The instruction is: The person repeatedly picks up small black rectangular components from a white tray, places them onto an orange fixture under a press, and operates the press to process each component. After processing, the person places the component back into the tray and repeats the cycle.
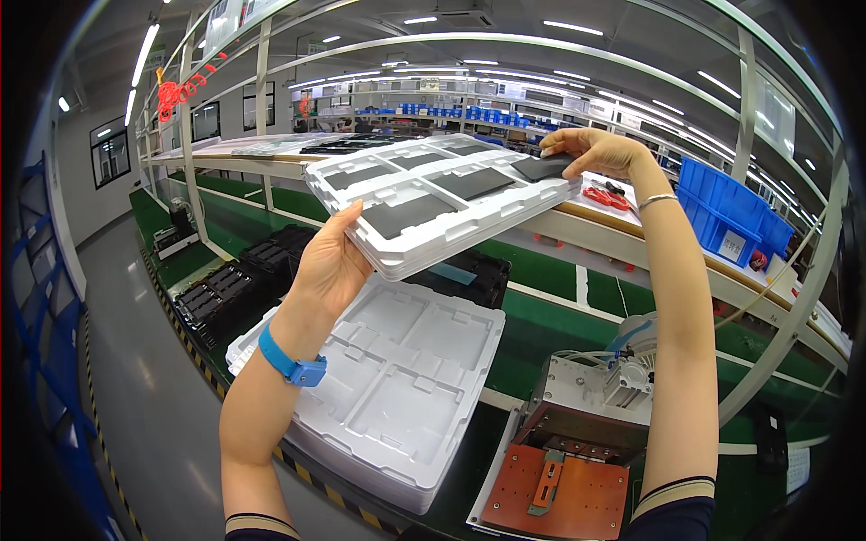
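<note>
A white plastic tray [465, 236], apparently several nested together, is raised and tilted in front of me. Dark flat rectangular panels [410, 215] lie in its compartments. My left hand [329, 261] grips its near left corner, thumb on top and the other fingers partly hidden beneath. At the right corner, my right hand [600, 153] pinches the edge of a dark panel [539, 169]; whether those fingers also bear on the tray is unclear. Below stands a stack of white trays [397, 415], its top one showing bare compartments. A blue strap [290, 363] circles my left wrist.
Black molded trays [225, 296] sit on the green bench left of the stack. To the right is a metal fixture with an orange-brown plate [555, 496]. Behind, a raised shelf holds red-handled tools [606, 198] and blue bins [722, 212]. Frame posts [744, 99] rise nearby.
</note>
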Motion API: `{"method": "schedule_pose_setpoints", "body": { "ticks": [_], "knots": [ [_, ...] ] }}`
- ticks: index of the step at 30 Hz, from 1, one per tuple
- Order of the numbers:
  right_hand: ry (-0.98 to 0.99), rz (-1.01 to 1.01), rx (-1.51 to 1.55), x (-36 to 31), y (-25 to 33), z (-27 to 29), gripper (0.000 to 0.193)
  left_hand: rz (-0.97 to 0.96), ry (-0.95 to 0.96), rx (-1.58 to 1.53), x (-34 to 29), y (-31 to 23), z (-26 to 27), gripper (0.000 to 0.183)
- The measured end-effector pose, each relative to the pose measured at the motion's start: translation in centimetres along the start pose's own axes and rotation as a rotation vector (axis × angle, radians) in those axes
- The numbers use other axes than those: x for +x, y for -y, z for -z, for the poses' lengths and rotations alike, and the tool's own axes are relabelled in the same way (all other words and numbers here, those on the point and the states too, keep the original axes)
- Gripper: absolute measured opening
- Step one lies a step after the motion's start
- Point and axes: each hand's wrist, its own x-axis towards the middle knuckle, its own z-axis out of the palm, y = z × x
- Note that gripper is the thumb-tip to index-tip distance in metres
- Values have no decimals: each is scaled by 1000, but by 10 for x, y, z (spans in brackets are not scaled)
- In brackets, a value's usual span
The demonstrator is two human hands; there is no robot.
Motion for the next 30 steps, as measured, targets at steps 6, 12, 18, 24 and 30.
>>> {"method": "schedule_pose_setpoints", "body": {
  "ticks": [6,12,18,24,30],
  "knots": [
    [-19,43,-24,16,-5,-8,83,-6,-3,11,0,-1,0,39],
    [-339,63,-207,29,-31,-28,55,-11,-29,16,-2,1,-3,40],
    [-458,240,-371,32,-43,-34,43,-23,-20,13,1,2,-2,40],
    [-313,447,-493,28,14,-106,35,-28,-19,36,-2,0,-1,41],
    [-148,363,-518,29,28,-135,32,-32,-41,34,-1,4,1,42]
  ]
}}
